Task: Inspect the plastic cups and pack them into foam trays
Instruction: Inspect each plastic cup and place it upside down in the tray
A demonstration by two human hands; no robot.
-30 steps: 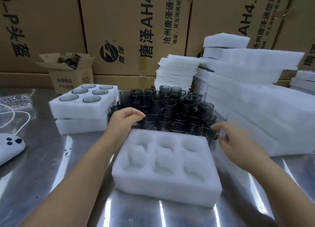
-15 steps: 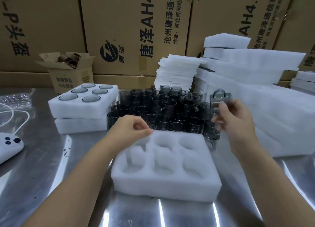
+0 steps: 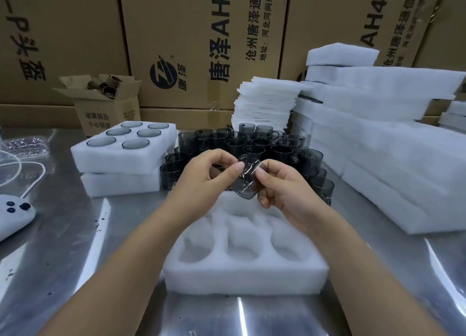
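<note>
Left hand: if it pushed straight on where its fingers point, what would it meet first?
The smoky clear plastic cup that the left hand pinches; just beyond, probably the right hand.

One wide-angle view only, worn on the person's head, facing forward and down over the desk (image 3: 63, 260). It sits close: the left hand (image 3: 201, 181) and right hand (image 3: 285, 187) fill mid-frame, forearms entering from the bottom edge. Stacked cartons (image 3: 191, 45) wall off the far background.

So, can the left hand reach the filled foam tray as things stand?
Probably yes: the filled foam tray sits close on its side with nothing between, though the left hand is pinching the cup and must let go.
</note>
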